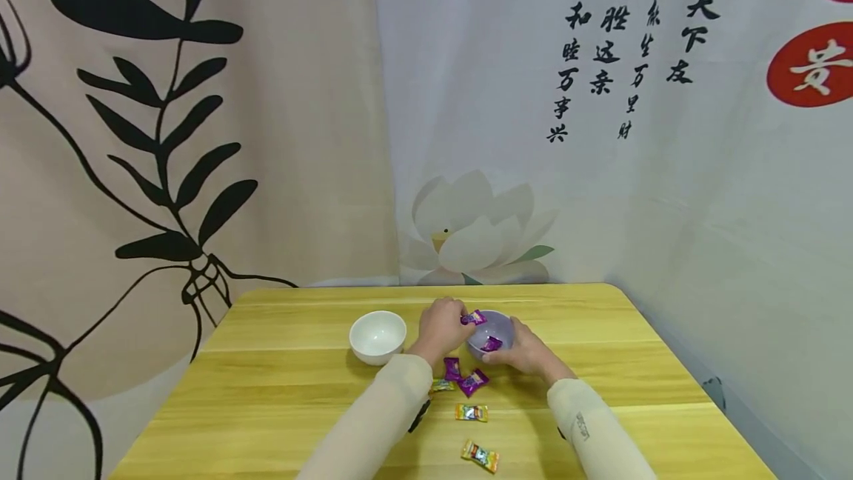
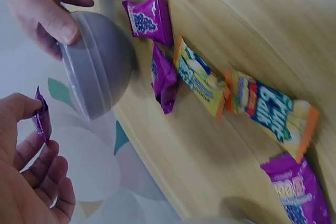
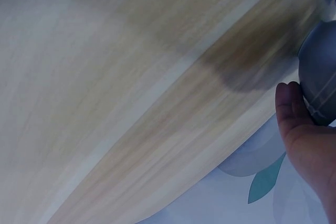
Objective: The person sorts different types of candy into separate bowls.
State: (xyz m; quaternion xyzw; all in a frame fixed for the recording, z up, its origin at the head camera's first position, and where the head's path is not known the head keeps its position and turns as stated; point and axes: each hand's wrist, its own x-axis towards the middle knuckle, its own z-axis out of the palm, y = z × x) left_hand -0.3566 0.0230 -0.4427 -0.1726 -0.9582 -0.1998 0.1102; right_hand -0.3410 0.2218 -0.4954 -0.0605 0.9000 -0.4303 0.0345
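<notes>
nearest, two yellow candies (image 1: 480, 456) lie one behind the other on the table (image 1: 266, 406). past them, a third yellow candy (image 1: 443, 385) lies beside two purple candies (image 1: 474, 382). the right hand (image 1: 529, 352) grips the lavender bowl (image 1: 508, 332), with a purple sweet (image 1: 492, 344) inside. the left hand (image 1: 441, 328) pinches another wrapped sweet (image 1: 475, 317) near its rim. a white bowl (image 1: 378, 354) stands left; behind hangs a backdrop (image 1: 466, 132).

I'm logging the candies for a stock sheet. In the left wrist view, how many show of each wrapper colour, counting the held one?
Purple candies: 4 (1 in the left hand, 3 on the table)
Yellow candies: 3 (1 cut off by the top edge)
Total: 7
</notes>
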